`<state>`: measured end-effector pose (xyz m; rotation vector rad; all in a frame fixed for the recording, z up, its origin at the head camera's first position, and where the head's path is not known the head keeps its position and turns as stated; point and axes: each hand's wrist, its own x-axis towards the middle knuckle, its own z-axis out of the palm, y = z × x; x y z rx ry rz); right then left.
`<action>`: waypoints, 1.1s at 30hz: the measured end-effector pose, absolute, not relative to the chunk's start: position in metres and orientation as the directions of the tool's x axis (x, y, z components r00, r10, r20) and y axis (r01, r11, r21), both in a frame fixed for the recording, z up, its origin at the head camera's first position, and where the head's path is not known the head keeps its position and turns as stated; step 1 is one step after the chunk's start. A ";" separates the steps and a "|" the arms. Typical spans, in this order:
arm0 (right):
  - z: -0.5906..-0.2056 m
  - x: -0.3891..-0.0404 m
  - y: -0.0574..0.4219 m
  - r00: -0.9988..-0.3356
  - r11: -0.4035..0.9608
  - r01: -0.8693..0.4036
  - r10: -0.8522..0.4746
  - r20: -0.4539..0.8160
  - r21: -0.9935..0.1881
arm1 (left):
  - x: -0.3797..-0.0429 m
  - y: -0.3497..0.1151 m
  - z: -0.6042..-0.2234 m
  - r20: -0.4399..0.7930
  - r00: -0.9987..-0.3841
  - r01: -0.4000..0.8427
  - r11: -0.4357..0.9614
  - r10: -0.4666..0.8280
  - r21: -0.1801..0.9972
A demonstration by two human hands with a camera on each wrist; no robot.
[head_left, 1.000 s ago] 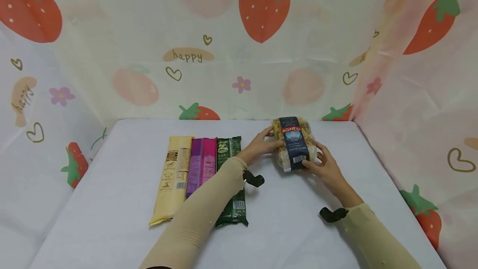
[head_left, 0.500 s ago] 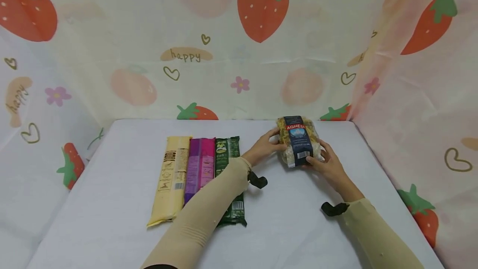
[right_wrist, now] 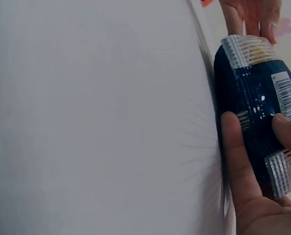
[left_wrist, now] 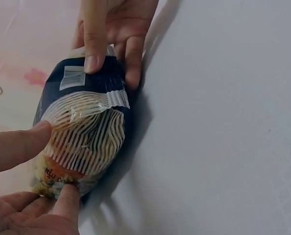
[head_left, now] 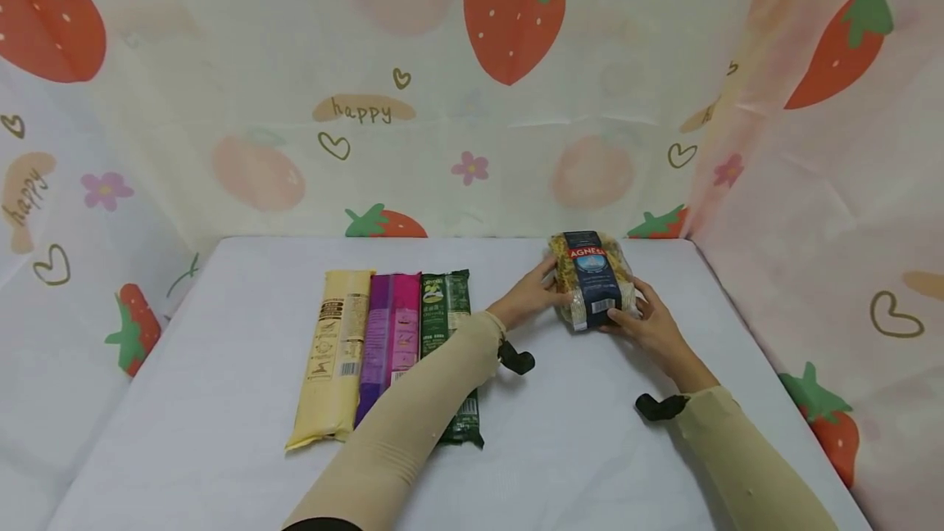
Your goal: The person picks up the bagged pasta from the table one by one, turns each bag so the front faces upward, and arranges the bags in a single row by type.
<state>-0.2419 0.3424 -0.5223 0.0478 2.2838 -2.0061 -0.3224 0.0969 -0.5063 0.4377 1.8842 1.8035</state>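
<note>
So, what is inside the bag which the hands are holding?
Through the transparent bag, on both sides of its dark blue band, yellowish pieces show. Whatever the band covers cannot be seen.

White capitals on a red band across the bag's (head_left: 592, 281) navy label read "AGNES", with a last letter that is unclear. Below stands a barcode (right_wrist: 285, 90), its digits too blurred to read; the orange lettering near the bag's end cannot be made out. The yellow packet (head_left: 332, 359), purple packet (head_left: 387, 334) and green packet (head_left: 446, 301) carry barcodes and print too small to read. On the cloth (head_left: 442, 31), "happy" appears at the centre and, tilted, at the left.
</note>
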 end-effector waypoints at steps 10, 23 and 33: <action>-0.516 -0.247 0.336 -0.992 0.327 0.103 -0.040 -0.123 -0.939 | -0.317 0.086 -0.505 -0.177 -0.842 -0.100 0.175 0.509 0.979; -0.506 -0.231 0.331 -0.984 0.567 0.171 0.051 -0.173 -0.806 | -0.307 0.058 -0.501 -0.144 -0.802 0.073 0.335 0.580 0.940; -0.482 -0.218 0.313 -0.994 0.646 0.105 0.096 -0.055 -0.756 | -0.316 0.009 -0.491 -0.101 -0.759 0.233 0.413 0.643 0.880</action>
